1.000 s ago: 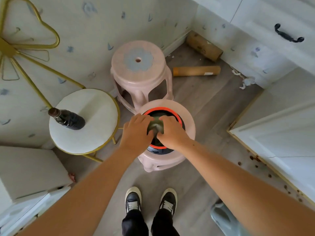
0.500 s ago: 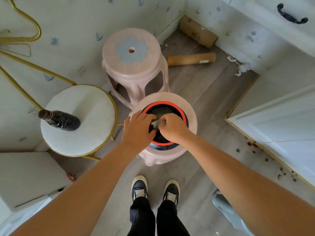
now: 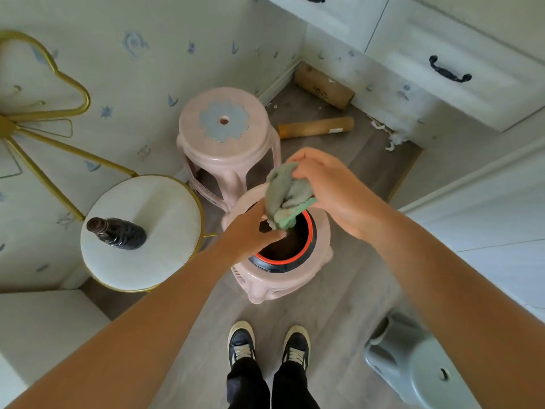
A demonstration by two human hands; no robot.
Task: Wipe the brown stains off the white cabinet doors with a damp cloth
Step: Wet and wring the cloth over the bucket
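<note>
grey floor (image 3: 339, 320), pink stool (image 3: 323, 231), both hands gripping green cloth (image 3: 283, 196) above basin (image 3: 306, 240)

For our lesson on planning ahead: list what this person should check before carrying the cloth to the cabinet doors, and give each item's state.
1. Cloth out of the bucket: ok.
2. Right hand gripping the cloth: ok.
3. Left hand on the cloth's lower end: ok.
4. Cloth wrung, not dripping: cannot tell.
5. Bucket resting on the pink stool: ok.
6. Stains within view: not ok, none visible now.
</note>
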